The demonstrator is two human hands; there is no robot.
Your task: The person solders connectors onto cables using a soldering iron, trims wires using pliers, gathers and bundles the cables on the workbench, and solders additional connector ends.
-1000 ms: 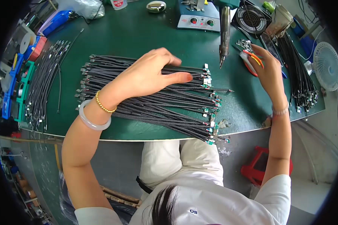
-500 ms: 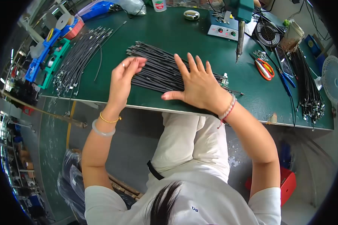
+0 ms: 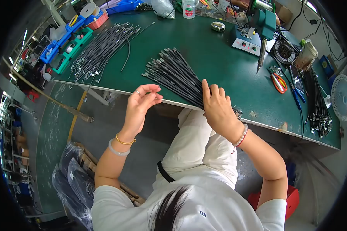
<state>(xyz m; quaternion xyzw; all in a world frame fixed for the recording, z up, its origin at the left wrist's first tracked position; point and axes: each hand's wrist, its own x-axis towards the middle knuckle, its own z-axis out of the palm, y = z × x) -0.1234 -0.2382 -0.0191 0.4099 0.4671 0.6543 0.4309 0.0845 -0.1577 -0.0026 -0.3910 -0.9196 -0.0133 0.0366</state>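
Observation:
A fanned bundle of black braided cables lies on the green table, with small metal ends at its upper left. My right hand is wrapped round the bundle's lower right part, where a few connector ends show beside the wrist. My left hand is raised near the table's front edge, left of the bundle and apart from it. Its thumb and fingertips are drawn together; whether anything small is between them cannot be made out.
More cables lie at the left beside green and blue trays. A soldering iron hangs above the right side, near a control box, orange-handled pliers, a black fan and another cable bundle.
The view has shifted. My right hand came from the pliers to lie spread on the cables, then closed round them. The bundle is narrower and turned. My left hand has left the cables.

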